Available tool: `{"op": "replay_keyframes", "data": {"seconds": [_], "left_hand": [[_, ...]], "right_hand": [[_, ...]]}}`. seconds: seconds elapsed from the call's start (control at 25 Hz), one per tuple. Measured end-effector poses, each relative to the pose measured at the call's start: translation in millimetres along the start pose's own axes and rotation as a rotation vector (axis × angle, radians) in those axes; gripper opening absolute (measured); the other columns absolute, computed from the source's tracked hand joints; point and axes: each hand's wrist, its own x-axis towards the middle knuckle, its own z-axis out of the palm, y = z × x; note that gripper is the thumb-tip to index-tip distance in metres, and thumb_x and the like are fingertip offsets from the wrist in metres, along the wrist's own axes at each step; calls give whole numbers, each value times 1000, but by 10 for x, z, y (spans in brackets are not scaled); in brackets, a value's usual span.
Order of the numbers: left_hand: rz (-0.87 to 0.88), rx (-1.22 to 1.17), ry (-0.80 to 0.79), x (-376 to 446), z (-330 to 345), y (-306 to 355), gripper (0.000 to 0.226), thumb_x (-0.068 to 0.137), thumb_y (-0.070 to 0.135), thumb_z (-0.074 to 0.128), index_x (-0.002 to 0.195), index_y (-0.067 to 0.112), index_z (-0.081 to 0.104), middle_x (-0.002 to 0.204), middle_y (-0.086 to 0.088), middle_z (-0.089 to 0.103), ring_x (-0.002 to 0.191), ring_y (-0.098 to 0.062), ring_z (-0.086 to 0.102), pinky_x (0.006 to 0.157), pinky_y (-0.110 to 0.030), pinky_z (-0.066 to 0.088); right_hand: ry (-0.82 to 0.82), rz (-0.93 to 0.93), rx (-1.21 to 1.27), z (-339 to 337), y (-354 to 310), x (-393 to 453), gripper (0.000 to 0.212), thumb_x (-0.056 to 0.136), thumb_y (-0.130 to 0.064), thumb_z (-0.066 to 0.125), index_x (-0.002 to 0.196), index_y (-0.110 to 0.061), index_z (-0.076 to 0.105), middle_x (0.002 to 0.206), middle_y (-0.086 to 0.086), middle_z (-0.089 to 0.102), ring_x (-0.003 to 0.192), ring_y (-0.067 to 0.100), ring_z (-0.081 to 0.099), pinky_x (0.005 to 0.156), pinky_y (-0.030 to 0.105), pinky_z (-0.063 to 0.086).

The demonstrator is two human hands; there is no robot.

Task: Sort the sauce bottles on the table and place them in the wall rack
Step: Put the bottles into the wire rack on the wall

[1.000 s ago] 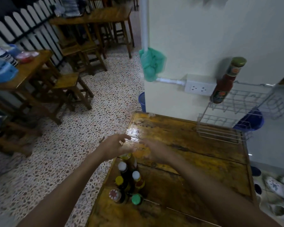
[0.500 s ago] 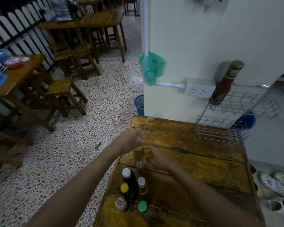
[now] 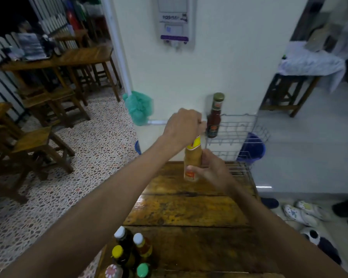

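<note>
I hold a yellow-brown sauce bottle point(image 3: 191, 157) upright in the air above the far end of the wooden table point(image 3: 189, 209). My left hand point(image 3: 184, 127) grips its top, and my right hand point(image 3: 210, 170) holds its lower body from the right. Just beyond it the wire wall rack point(image 3: 241, 133) hangs on the white wall, with a red sauce bottle point(image 3: 214, 117) with a gold cap standing at its left end. Several more bottles point(image 3: 129, 255) stand grouped at the table's near left edge.
A green net bag point(image 3: 139, 109) hangs on a white pipe left of the rack. A blue bin point(image 3: 252, 148) stands on the floor behind the rack. Wooden stools and tables fill the left; shoes point(image 3: 301, 213) lie on the floor at right.
Both hands have lifted the yellow-brown bottle out of the group and carried it up and away, close to the wall rack. My view has moved closer to the wall.
</note>
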Motion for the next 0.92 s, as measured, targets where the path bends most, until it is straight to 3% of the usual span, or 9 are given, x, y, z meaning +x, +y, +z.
{"op": "replay_keyframes", "data": {"seconds": [0.12,0.2,0.28,0.36,0.48,0.6,0.72,0.8,0.92], "left_hand": [[43,-110,-63,382,-151,567,35,93,46,64,95,13,74,96,-3,70,96,-24,64,78,-32,49],[103,-191,-126,589,-269,818,33,87,45,74,104,16,74,99,4,63,95,-17,60,76,-27,44],[144,-234,-195,761,-343,974,39,82,34,83,115,17,73,108,1,67,98,-19,65,76,-27,49],[152,-260,-137,912,-317,1090,41,79,28,86,116,14,74,112,-4,72,100,-21,69,76,-27,51],[117,-262,45,1110,-153,1218,39,76,35,86,108,15,76,108,-4,74,98,-20,69,82,-36,57],[54,-230,70,1281,62,1215,41,76,39,86,108,17,75,106,-3,74,96,-21,68,83,-38,58],[-9,-187,82,1397,268,1102,43,79,44,83,111,18,74,107,-2,74,98,-22,68,80,-35,55],[-36,-126,104,1481,386,1012,44,80,50,80,113,22,73,110,1,74,102,-22,67,86,-37,54],[-49,41,143,1609,498,862,44,83,60,72,112,27,71,108,5,75,104,-21,65,93,-39,41]], "right_hand": [[-5,-27,8,-750,-124,13,47,83,-43,82,124,-35,59,115,-16,72,105,5,69,93,39,59],[-13,-24,36,-1193,-139,56,49,86,-38,80,129,-30,59,120,-10,72,110,11,69,96,45,57],[-41,-37,54,-1541,-102,141,51,87,-30,79,133,-24,59,125,-5,72,115,16,68,100,51,55],[-49,-57,42,-1812,-50,251,50,90,-23,77,136,-20,58,128,-3,70,118,17,67,103,51,53],[37,-80,9,-1994,-5,417,60,88,-26,79,140,-21,51,134,-4,65,117,17,66,97,39,56],[116,-92,-109,-1925,106,628,62,85,-28,82,135,-16,47,121,-5,62,101,11,64,77,16,50],[109,-105,-212,-1783,280,931,54,87,-29,80,125,-14,45,114,5,65,101,22,65,79,28,54],[101,-81,-199,-1721,382,1115,54,87,-26,79,123,-15,41,116,9,65,103,26,65,86,41,57],[130,-88,-221,-1641,517,1360,56,84,-26,82,124,-17,44,117,10,65,103,27,65,89,47,58]]}}
